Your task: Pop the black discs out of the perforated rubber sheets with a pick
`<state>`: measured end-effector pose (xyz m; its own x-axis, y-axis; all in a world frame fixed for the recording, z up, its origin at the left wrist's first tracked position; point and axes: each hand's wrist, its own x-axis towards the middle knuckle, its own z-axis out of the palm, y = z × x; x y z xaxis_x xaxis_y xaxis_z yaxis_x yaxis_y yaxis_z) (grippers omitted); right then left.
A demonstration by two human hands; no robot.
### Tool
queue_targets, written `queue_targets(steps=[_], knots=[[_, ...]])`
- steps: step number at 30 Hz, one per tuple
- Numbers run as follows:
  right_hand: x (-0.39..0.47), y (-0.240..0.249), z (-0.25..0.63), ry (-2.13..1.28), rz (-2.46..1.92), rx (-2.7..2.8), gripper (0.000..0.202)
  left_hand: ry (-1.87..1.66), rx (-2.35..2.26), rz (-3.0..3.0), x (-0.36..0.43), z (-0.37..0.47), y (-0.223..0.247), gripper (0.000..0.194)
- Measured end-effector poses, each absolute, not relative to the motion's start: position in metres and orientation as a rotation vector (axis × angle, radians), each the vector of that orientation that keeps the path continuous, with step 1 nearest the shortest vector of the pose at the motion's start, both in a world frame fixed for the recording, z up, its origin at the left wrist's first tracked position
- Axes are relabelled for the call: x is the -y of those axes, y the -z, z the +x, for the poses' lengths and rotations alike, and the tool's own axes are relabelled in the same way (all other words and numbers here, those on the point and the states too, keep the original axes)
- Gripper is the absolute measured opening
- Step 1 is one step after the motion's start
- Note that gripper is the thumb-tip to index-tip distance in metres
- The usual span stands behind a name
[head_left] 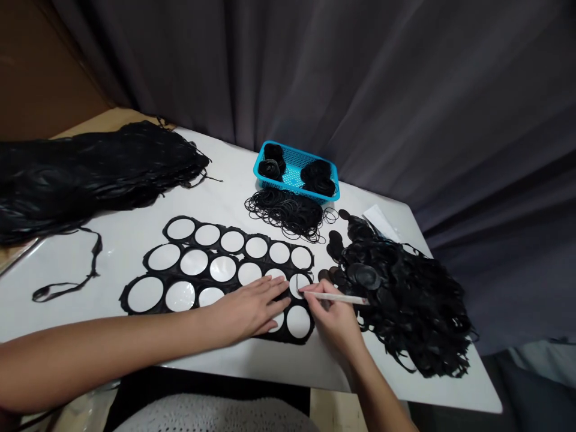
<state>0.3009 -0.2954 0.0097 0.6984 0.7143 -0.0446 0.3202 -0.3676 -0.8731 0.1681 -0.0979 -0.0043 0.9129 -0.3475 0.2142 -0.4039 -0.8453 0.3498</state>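
Note:
A black rubber-like sheet [168, 275] with rows of round holes lies on the white table, whose surface shows through the holes. My left hand [252, 309] rests palm down on its right half, fingers stretched out, covering some holes. In a pinch, my right hand [337, 321] holds a slim white pen-like tool [338, 297]. The tool's thin dark tip is at a hole near the sheet's right edge, where a fine black strand shows. Whether the tip touches the rim, I cannot tell.
Behind the sheet, a blue basket [294, 157] holds black ring bundles, with a heap of thin black rings [288, 210] before it. Black discs [335, 246] and a large scrap pile [418, 306] lie right. Stacked black sheets [90, 174] fill the left; a grey curtain [360, 78] hangs behind.

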Motion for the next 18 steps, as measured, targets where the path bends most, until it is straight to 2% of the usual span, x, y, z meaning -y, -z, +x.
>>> queue_targets(steps=[4,18], knots=[[0.298,0.004,0.288,-0.485,-1.953,0.793,0.017,-0.202,0.533,2.690,0.099,0.165,0.010,0.051],[0.296,0.004,0.278,-0.212,-2.061,1.040,0.016,-0.219,0.529,2.692,0.099,0.166,0.014,0.048]])
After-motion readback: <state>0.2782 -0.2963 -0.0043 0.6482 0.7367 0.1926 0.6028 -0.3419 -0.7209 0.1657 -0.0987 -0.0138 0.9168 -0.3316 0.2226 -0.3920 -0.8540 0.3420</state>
